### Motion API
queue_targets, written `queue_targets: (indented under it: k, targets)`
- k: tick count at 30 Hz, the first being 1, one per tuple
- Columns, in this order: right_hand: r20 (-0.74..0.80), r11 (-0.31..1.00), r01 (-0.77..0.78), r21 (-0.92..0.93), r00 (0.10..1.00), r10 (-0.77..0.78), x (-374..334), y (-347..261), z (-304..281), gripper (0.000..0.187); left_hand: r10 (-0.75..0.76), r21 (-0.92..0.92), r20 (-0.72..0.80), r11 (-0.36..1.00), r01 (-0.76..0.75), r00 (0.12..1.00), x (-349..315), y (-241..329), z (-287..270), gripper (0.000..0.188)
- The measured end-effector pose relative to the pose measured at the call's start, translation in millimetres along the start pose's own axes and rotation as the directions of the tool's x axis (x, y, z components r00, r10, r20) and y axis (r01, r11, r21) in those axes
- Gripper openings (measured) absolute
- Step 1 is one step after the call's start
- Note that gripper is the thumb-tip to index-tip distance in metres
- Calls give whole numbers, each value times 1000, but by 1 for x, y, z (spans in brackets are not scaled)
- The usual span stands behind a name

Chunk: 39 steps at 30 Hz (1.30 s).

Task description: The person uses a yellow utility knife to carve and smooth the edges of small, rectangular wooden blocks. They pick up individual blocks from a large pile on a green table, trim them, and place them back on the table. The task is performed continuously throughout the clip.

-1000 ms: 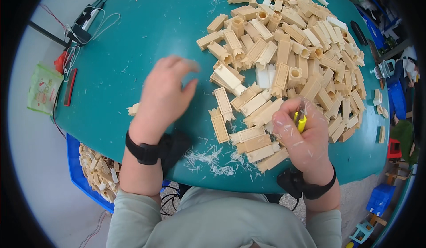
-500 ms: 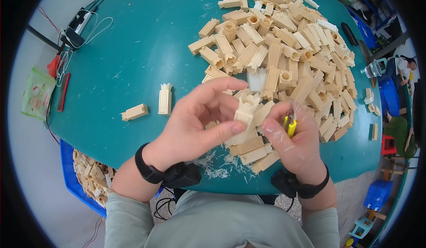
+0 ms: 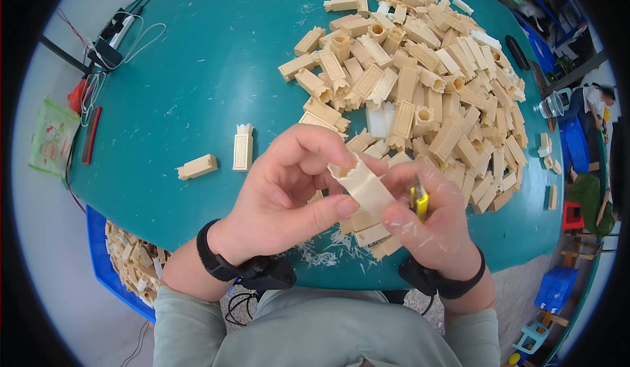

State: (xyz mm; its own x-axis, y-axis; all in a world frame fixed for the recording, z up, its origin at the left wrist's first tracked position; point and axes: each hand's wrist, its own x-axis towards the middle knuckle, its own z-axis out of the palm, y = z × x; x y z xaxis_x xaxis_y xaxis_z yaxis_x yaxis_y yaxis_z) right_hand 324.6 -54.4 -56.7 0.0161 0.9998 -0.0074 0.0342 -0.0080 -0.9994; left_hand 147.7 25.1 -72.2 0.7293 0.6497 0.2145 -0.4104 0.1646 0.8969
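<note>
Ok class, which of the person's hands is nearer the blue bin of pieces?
Left: the left hand is right of the blue bin; the right hand is farther right.

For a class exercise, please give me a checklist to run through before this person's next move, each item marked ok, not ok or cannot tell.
1. Block held by the left hand: ok, its jagged end tilted up.
2. Yellow tool held in the right hand: ok.
3. Tool's tip clear of skin: cannot tell; too small and blurred.
4. Table free of shavings: not ok; white ones lie near the person's edge.
5. Two blocks at left kept apart from the pile: ok, bare table between.
</note>
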Motion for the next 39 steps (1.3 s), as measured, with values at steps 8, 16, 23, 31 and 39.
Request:
queue_targets:
  k: [8, 16, 23, 31, 39]
  targets:
    - [-93, 966, 76, -249, 990, -102, -1, 0, -4, 30, 84, 247, -112, 967, -54, 990, -1, 0, 5, 26]
    - [-224, 951, 194, -240, 942, -248, 0, 2, 2, 34, 156, 118, -163, 983, -138, 974, -4, -3, 8, 18]
    - [31, 842, 366, -396, 922, -386, -6, 5, -5, 23, 260, 221, -227, 952, -211, 939, -2, -5, 14, 16]
    - [50, 790, 337, -512, 930, -364, -3, 4, 4, 20, 455, 569, -42, 742, -353, 890, -3, -8, 9, 19]
    - [68, 756, 346, -556, 925, -373, -2, 4, 5, 22, 469, 635, -8, 684, -357, 883, -3, -5, 10, 21]
